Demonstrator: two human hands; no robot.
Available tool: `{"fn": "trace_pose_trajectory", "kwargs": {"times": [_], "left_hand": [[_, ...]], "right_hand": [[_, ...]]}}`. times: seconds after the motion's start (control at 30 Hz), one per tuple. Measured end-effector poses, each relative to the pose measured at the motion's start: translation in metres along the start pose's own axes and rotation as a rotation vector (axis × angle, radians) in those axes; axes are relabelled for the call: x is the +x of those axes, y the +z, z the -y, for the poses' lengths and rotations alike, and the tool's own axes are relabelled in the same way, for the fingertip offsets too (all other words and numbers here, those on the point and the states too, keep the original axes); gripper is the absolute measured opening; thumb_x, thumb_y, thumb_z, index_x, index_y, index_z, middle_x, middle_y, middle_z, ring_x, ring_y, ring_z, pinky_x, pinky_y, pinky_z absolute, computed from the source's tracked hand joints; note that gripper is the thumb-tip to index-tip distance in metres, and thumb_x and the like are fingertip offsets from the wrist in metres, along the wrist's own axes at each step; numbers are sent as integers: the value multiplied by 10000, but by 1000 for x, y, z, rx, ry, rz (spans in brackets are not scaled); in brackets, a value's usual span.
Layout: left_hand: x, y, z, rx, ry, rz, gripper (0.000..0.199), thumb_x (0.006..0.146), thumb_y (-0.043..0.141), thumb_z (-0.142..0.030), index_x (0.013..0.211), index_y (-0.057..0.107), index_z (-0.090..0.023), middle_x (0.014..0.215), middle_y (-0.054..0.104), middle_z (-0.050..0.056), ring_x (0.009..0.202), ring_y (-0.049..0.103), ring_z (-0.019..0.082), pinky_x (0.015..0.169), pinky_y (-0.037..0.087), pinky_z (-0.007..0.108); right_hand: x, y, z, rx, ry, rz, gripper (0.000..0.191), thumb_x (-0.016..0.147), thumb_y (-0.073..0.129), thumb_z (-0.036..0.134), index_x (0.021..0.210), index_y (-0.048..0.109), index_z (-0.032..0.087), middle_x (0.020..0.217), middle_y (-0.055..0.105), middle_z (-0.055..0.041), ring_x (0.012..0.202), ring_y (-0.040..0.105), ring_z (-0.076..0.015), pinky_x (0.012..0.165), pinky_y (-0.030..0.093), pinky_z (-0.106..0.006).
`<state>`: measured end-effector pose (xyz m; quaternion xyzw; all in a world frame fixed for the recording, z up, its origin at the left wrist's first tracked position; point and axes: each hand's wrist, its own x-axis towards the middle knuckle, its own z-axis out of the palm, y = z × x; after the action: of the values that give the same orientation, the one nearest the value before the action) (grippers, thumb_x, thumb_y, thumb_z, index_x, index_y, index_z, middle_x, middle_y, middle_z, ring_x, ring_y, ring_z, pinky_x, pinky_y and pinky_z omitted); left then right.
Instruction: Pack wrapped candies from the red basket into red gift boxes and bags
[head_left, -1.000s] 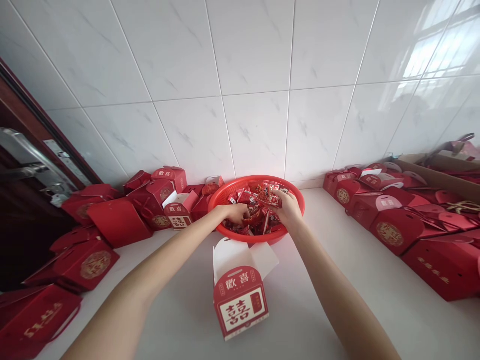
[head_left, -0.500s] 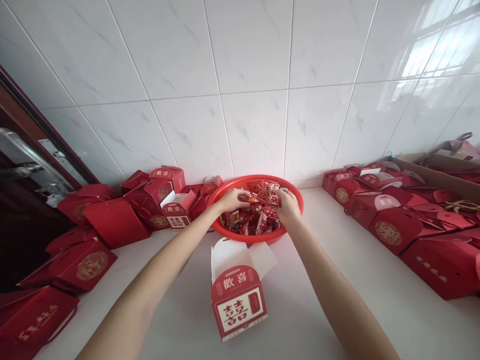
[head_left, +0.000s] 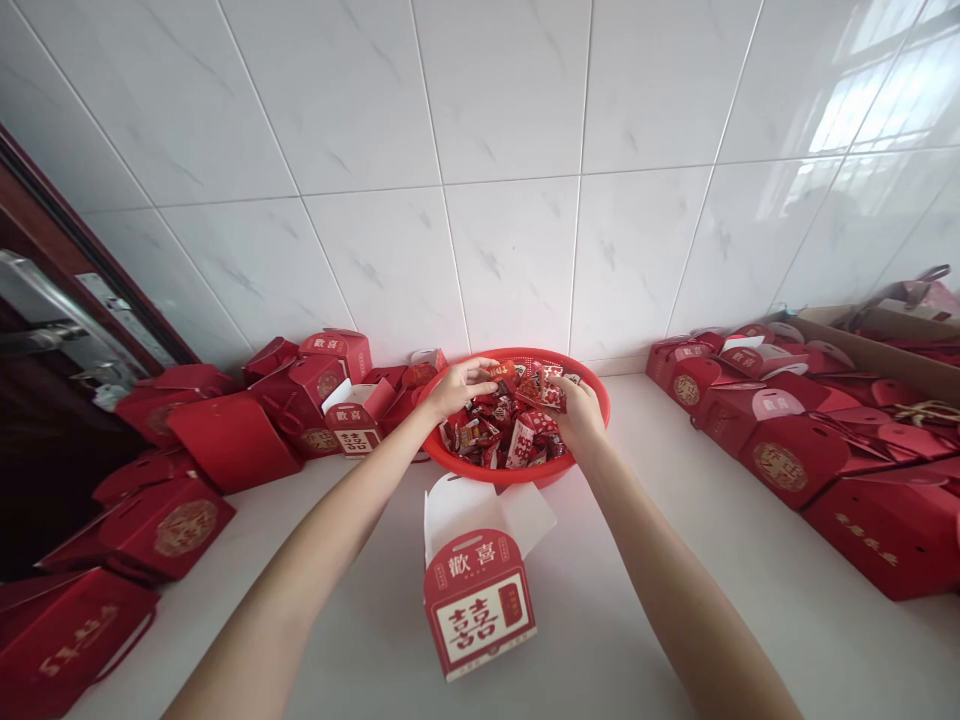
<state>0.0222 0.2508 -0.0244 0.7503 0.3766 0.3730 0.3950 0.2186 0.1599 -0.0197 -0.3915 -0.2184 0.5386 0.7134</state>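
Observation:
A red plastic basket [head_left: 442,462] full of wrapped sweets [head_left: 519,440] stands against the wall, and both my hands are over it. My right hand [head_left: 583,412] pinches a red-and-white candy packet [head_left: 541,387] above the heap. On the basket's left side, my left hand [head_left: 461,388] has its thumb and fingers apart, close to an orange-red packet [head_left: 504,374]; nothing shows in its grip. Nearer to me, a red-and-white gift box [head_left: 480,610] with Chinese characters stands upright, its white-lined flaps open.
Several red gift boxes [head_left: 187,525] crowd the left side, near a dark door with a metal handle [head_left: 45,340]. More red boxes [head_left: 780,465] line the right, beside a cardboard carton [head_left: 821,330]. White tiles [head_left: 510,240] cover the wall behind the counter [head_left: 360,640].
My left hand has shifted slightly left and up, its fingers spreading away from a red packet and from the right hand. My right hand still holds its packet in nearly the same spot.

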Motion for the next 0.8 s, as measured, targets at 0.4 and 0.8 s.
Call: {"fn": "trace_pose_trajectory", "kwargs": {"times": [0.4, 0.8], "left_hand": [[2, -1, 3, -17, -40, -18, 655, 687, 778, -487, 1243, 658, -164, 1053, 764, 82, 984, 694, 255, 857, 530, 372], [2, -2, 4, -71, -42, -64, 699, 656, 840, -489, 1245, 675, -152, 1056, 777, 109, 1050, 705, 291, 930, 512, 402]], "right_hand": [[-2, 1, 1, -18, 22, 7, 91, 610, 683, 163, 638, 613, 214, 710, 712, 11, 787, 699, -209, 603, 587, -282], [3, -4, -2, -23, 21, 54, 165, 580, 733, 187, 676, 604, 221, 769, 699, 6, 836, 682, -222, 628, 602, -303]]}}
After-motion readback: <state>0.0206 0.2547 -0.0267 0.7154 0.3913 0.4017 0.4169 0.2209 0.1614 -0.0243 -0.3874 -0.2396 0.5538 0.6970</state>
